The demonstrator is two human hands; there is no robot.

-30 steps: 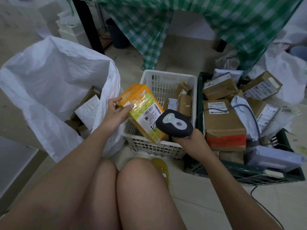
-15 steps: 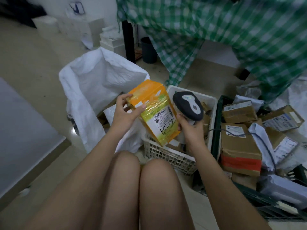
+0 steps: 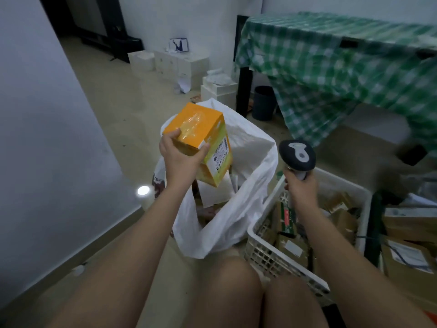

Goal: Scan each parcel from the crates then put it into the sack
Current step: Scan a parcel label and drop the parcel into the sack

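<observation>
Parcel (image 3: pixel 205 143), tilted lengthwise, gripped by left hand (image 3: pixel 179 153); right hand (image 3: pixel 300 185) grips scanner (image 3: pixel 297 155).

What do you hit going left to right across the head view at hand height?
Left hand gripping the orange-yellow parcel → white sack → barcode scanner held in the right hand → white crate → dark green crate.

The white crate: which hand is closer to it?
Right. The right hand, gripping the scanner, is above the crate's far rim; the left hand holds the yellow box over the sack.
</observation>
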